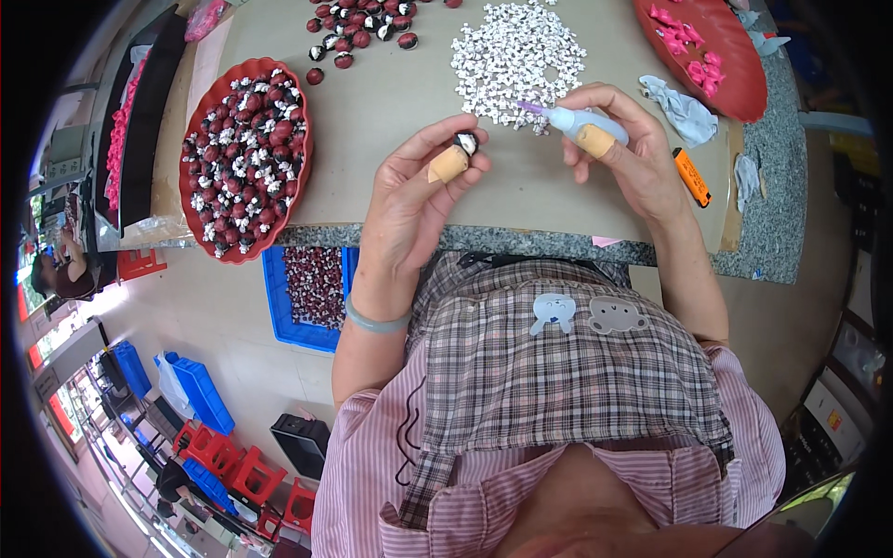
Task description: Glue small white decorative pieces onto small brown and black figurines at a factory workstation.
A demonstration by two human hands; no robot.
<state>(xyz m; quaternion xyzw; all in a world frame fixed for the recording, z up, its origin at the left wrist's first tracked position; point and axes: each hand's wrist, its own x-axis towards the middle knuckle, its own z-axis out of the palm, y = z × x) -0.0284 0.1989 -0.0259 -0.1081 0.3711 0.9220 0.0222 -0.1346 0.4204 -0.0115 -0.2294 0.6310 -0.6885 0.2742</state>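
Between the thumb and fingers of my left hand (423, 181) is a small round black-and-white piece (466, 142), its white side facing up. My right hand (623, 149) grips a translucent squeeze bottle (595, 121) whose purple nozzle (532, 108) points left toward that piece, a short gap apart. Tan finger covers wrap both thumbs. Beyond my hands lies a heap of small white pieces (512, 60). Dark red and black balls (358, 23) lie loose at the far left of it. A red scalloped tray (191, 200) at the left holds many red balls with white pieces among them.
At the far right stands a red tray (744, 88) with pink pieces. Crumpled white tissue (684, 110) and an orange-and-black tool (691, 177) lie near my right hand. Below the stone table edge (549, 244), a blue crate (288, 325) holds more small red pieces. Red stools (251, 474) stand behind.
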